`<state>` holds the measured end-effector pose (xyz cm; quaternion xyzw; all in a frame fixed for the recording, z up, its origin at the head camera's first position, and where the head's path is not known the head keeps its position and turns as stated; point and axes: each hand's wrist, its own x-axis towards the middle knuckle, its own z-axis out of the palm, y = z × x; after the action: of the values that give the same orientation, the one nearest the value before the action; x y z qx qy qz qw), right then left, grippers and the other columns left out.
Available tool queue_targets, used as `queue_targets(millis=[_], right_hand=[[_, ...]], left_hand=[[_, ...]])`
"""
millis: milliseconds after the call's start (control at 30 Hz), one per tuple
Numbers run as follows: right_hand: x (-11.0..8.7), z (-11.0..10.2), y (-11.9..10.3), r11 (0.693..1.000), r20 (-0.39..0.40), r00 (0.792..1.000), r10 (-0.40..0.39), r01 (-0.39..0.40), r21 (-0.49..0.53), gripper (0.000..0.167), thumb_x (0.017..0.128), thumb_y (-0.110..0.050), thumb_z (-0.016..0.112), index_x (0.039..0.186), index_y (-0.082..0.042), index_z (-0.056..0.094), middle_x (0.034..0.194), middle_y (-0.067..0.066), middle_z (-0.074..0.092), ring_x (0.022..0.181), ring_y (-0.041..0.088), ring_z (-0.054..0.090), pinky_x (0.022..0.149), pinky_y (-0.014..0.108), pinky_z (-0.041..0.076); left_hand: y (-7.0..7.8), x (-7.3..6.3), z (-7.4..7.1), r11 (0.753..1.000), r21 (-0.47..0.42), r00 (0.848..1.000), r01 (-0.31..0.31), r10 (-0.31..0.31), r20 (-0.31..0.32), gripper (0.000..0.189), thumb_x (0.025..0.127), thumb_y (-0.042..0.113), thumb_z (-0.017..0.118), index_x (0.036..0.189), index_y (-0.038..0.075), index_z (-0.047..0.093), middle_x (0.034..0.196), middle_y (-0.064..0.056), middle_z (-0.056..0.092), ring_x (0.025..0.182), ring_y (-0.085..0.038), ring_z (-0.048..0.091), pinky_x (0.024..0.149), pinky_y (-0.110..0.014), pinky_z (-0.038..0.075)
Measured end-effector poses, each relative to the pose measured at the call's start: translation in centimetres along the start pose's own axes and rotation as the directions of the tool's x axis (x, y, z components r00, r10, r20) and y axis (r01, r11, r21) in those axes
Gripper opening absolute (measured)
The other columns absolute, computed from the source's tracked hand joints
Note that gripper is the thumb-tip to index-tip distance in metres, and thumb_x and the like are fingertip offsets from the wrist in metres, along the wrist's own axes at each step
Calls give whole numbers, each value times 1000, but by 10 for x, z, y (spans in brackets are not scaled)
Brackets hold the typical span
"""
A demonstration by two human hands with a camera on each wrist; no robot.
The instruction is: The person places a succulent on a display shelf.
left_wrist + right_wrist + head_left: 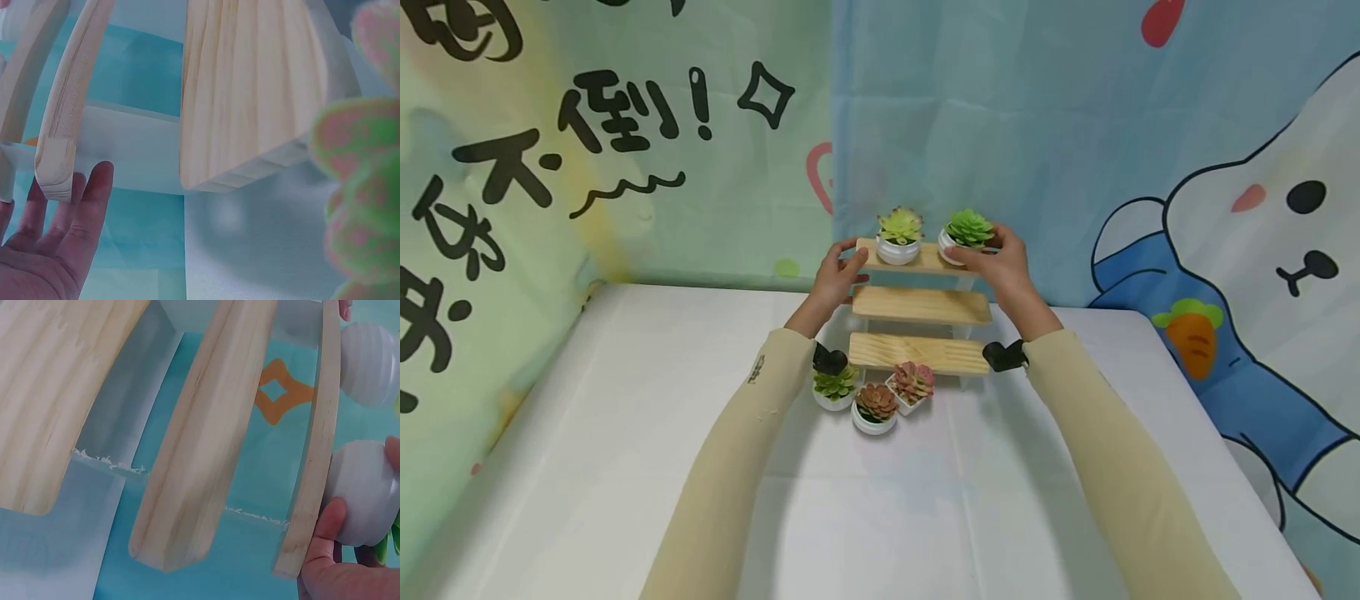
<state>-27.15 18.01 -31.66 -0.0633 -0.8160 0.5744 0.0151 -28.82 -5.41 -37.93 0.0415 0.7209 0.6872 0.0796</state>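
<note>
Head view: the right grip [1006,265] pinches a potted green succulent [968,227] atop the wooden stand [921,305], left grip [833,282] loosely extended opposite, white counter [880,517] below, printed cloth [970,125] behind; left wrist: straight fingers [86,219] behind a board [72,100]; right wrist: fingertips [334,515] against the pot [359,494].

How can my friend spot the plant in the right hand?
Look for the three-shelf wooden stand on the white table. Go to the right end of its top shelf, where the right hand grips a white pot. The plant in it is bright green all over, unlike the yellower plant beside it.
</note>
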Motion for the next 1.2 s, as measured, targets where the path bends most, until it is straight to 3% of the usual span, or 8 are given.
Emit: queue_targets(millis=[233, 533, 733, 933, 1200], right_hand=[[1, 1, -1, 999, 10, 999, 40, -40, -10, 91, 90, -25, 71, 157, -7, 12, 153, 19, 27, 133, 31, 39, 105, 42, 41], [0, -1, -2, 998, 37, 998, 50, -48, -49, 93, 92, -24, 69, 157, -7, 7, 152, 21, 23, 135, 32, 31, 108, 47, 33], [-2, -1, 0, 999, 40, 999, 22, -21, -37, 90, 92, -24, 70, 157, -6, 11, 148, 22, 26, 126, 30, 34, 103, 47, 35], [-10, -3, 1, 1000, 46, 999, -10, 9, 19, 86, 91, -25, 70, 155, -6, 16, 148, 21, 28, 130, 31, 36, 105, 45, 36], [-13, -6, 2, 996, 22, 999, 45, -47, 74, 83, 90, -22, 71, 154, -7, 20, 146, 19, 31, 125, 28, 42, 106, 44, 40]], left_hand=[[0, -1, 1, 1000, 8, 1000, -6, 6, 2, 55, 105, 39, 44, 152, 15, 28, 144, -18, 47, 123, -34, 55, 94, -57, 46], [-2, 1, 2, 1000, 10, 1000, -7, 7, -2, 55, 105, 38, 44, 152, 15, 28, 144, -18, 47, 124, -34, 54, 95, -57, 46], [-2, 1, 2, 1000, 5, 1000, -5, 5, -1, 55, 105, 38, 43, 152, 15, 28, 145, -18, 46, 125, -34, 54, 95, -58, 45], [0, -2, 2, 1000, 13, 1000, -7, 7, -4, 55, 105, 38, 44, 153, 14, 28, 146, -18, 46, 124, -34, 55, 95, -58, 46], [-1, -1, 4, 1000, 5, 1000, -3, 3, -9, 56, 105, 39, 45, 153, 16, 28, 147, -18, 44, 125, -35, 54, 96, -59, 44]])
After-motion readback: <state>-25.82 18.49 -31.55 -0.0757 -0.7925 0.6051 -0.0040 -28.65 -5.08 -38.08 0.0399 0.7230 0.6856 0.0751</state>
